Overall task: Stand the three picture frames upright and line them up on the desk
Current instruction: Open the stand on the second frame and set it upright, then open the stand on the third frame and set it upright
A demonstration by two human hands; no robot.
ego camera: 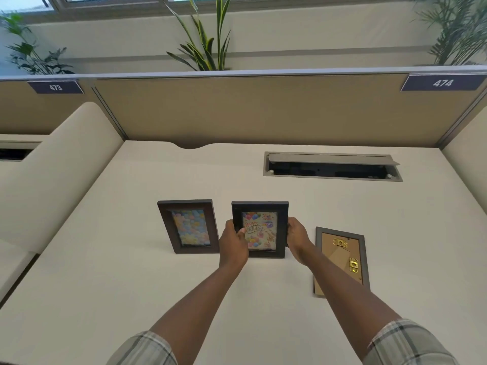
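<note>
1. Head view: left hand (233, 245) and right hand (297, 239) clasp the side edges of the middle frame (259, 229), upright at desk (105, 259) centre.
2. Left frame (189, 225) stands just beside it.
3. Right frame (340, 260) lies face down, near right.
4. Step, judged: aligning the second frame. Next: release it, raise the third, open its stand.

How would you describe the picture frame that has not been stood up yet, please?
Start at the grey cable hatch set into the cream desk, then come toward the person. The grey picture frame lies face down, right of the right hand. Unlike the two dark upright frames beside it, it shows a brown backing with brass clips.
</note>
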